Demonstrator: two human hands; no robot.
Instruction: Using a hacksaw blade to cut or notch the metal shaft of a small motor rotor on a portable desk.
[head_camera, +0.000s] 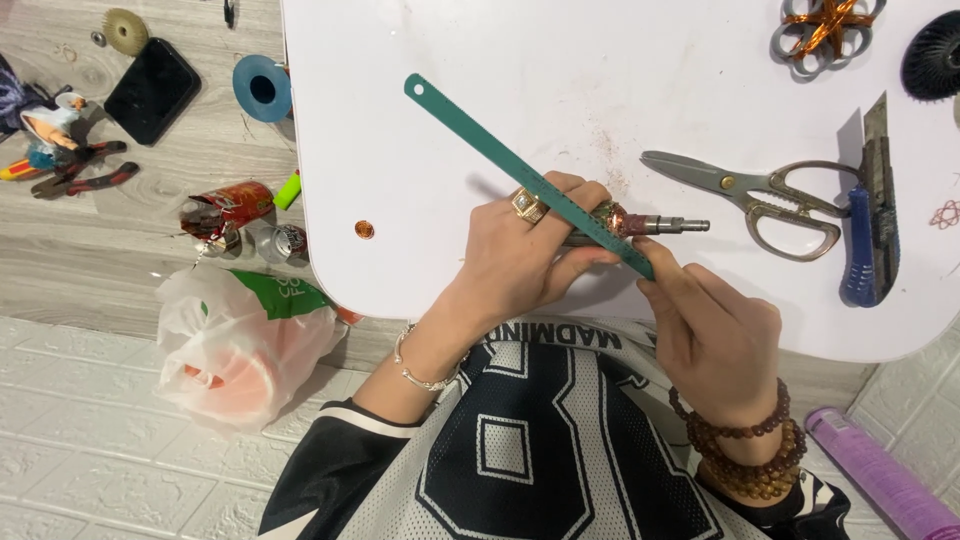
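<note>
Your left hand (520, 255) fingers wrap the motor rotor (640, 222) tight; right hand (715, 335) fingers pinch the green saw blade (520, 170). Keep strokes short, blade square across that shaft.

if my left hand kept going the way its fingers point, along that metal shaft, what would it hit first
Probably the scissors: the left hand points along the motor shaft toward their blades on the white table. Depth looks flat, so contact seems likely.

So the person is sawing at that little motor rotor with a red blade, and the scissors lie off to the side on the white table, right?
Not quite: the head view shows the blade is green, not red. The rest holds: it crosses the rotor, and the scissors lie aside on the white table.
</note>
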